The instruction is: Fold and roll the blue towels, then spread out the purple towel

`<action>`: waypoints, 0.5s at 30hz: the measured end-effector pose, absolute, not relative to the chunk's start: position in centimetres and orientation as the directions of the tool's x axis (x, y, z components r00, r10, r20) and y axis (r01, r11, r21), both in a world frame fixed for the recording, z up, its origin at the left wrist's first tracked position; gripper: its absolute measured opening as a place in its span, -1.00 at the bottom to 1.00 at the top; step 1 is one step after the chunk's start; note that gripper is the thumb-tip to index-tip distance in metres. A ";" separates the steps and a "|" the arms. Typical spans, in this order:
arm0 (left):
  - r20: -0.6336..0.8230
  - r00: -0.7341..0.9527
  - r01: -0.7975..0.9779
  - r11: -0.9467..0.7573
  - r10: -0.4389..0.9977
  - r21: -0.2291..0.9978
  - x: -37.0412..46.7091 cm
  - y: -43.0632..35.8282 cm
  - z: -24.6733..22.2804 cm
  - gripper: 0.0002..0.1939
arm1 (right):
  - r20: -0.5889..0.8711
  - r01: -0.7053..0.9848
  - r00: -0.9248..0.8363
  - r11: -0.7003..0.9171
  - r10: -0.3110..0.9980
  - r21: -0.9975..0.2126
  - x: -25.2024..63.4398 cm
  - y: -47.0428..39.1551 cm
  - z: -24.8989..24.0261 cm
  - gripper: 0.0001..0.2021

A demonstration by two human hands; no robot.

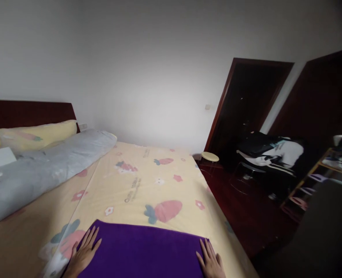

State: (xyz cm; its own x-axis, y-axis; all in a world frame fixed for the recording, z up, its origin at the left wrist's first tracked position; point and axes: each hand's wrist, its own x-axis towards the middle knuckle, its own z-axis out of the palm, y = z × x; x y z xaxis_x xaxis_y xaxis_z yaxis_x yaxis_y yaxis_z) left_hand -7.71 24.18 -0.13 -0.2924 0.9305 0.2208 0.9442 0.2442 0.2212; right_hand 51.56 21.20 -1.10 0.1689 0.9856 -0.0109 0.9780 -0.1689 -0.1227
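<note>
**Both palms flat on the purple cloth**

I see the purple cloth [143,249] spread at the near edge of the bed, on the yellow strawberry-print sheet [147,181]. My left hand [84,255] lies flat on the cloth's left corner, fingers spread apart and gripping nothing; my right hand [211,262] presses the cloth's right corner the same way, open and flat.

Beyond the cloth, toward the headboard [29,112], a long grey bolster [43,166] lies along the left side, with a yellow pillow [34,135] behind it. To the right of the cloth the bed drops off to a dark floor, where a small round stool [209,156] stands by the doorway [246,104].

My worry: the cloth's right corner sits near the mattress edge, so an uneven push could drag it sideways and let it slide off, or bunch the loose sheet beneath.
</note>
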 end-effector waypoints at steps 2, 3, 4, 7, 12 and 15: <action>0.113 -0.251 0.957 0.229 0.961 0.179 -8.5 24.0 0.1 -0.31 | -0.009 0.985 0.159 -0.159 0.987 -0.069 52.1 21.1 -1.7 -0.34; 0.045 -0.236 0.963 0.227 0.971 0.147 -8.6 24.0 0.4 -0.33 | -0.012 0.986 0.161 -0.161 0.987 -0.044 52.1 21.1 -1.8 -0.34; -0.011 -0.231 0.966 0.230 0.973 0.116 -8.4 24.0 0.8 -0.34 | -0.020 0.986 0.162 -0.163 0.987 -0.021 52.1 21.1 -1.7 -0.34; -0.094 -0.269 0.963 0.271 0.959 0.005 -6.6 24.7 2.6 -0.36 | -0.064 0.989 0.148 -0.145 0.987 0.042 51.5 21.9 -0.1 -0.34; -0.044 -0.111 0.994 0.110 0.993 -0.021 2.8 25.6 5.0 -0.34 | 0.026 1.000 -0.003 0.003 1.000 -0.005 43.6 23.6 3.5 -0.43; -0.141 0.073 0.984 -0.048 0.987 0.172 8.9 25.4 4.3 -0.36 | -0.017 0.942 -0.247 0.236 0.969 -0.240 35.6 23.4 3.2 -0.43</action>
State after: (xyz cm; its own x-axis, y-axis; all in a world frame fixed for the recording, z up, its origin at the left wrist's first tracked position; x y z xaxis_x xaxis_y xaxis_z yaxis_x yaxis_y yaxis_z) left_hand 8.94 25.38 4.28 0.0732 0.9874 -0.1406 0.9838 -0.0484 0.1725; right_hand 35.65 23.39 3.24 -0.2475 0.9687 -0.0169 0.9415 0.2363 -0.2401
